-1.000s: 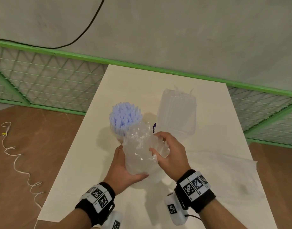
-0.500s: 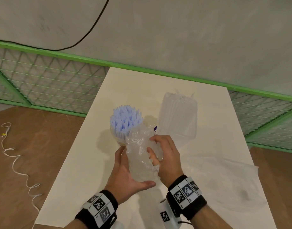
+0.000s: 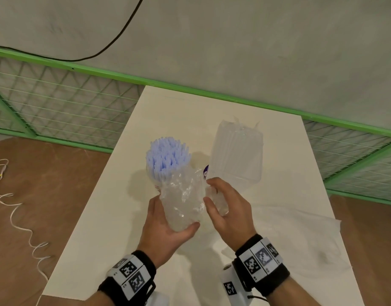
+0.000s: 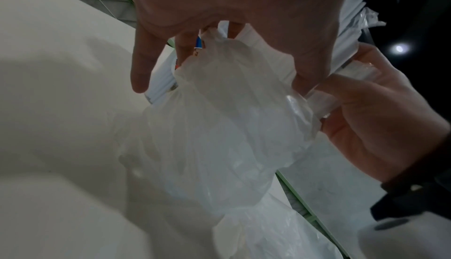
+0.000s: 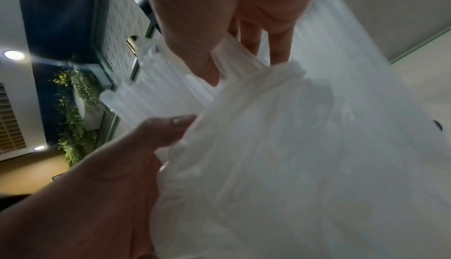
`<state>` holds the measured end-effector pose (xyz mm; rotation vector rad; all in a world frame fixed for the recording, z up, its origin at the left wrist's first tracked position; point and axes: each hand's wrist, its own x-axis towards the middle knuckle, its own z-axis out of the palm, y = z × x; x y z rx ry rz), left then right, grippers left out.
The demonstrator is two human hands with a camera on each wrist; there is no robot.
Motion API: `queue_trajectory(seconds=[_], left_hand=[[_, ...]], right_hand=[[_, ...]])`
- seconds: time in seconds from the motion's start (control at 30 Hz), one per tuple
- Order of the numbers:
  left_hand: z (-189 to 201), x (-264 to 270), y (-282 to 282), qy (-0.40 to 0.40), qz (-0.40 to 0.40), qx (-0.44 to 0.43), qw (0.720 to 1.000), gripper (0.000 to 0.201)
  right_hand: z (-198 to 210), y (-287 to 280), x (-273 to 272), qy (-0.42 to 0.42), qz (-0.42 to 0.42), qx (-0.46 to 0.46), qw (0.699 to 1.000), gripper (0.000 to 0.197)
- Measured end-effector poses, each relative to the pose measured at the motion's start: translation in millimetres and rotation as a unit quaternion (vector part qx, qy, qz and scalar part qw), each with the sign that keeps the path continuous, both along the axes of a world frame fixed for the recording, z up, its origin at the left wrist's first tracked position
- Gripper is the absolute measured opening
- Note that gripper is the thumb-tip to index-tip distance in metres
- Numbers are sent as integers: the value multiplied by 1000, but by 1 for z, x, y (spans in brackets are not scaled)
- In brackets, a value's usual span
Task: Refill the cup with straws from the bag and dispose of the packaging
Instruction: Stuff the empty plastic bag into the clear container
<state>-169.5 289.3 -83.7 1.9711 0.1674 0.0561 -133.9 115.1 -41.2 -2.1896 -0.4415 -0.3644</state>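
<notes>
A cup packed with pale blue straws [image 3: 168,160] stands upright on the white table [image 3: 115,217]; the cup's body is mostly hidden. Just in front of it I hold an empty, crumpled clear plastic bag [image 3: 183,202] above the table. My left hand [image 3: 168,228] cups the bag from below, its thumb curled round the lower end. My right hand [image 3: 221,202] pinches a fold at the bag's right side. The left wrist view shows the bag [image 4: 231,118] bunched under my left palm. In the right wrist view the plastic [image 5: 280,147] fills the frame.
A second, sealed pack of clear straws [image 3: 236,157] lies right of the cup. A flat sheet of thin plastic [image 3: 300,235] is spread over the table's right front. Behind the table runs a green mesh fence [image 3: 57,102]. A white cord [image 3: 17,217] lies on the brown floor, left.
The bag has been squeezed smaller between my hands. My right hand has slid from the bag's top to its right side, and the left hand has closed further under it.
</notes>
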Motion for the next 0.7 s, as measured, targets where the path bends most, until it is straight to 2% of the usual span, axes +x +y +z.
queue_trajectory(seconds=[0.3,0.5,0.63,0.7], left_hand=[[-4,5,1,11,1,-30,999,90],[-8,9,6,13,-13,-54,998,86],[-13,11,6,21,-6,-64,998,84],[-15,12,6,30,-6,-65,997,85]], right_hand=[[-1,-11,6,-10,5,1,1000,28],[13,-16,8,104,23,27,994,24],[19,-16,10,84,-12,48,995,23],[16,-15,10,77,-15,28,996,26]])
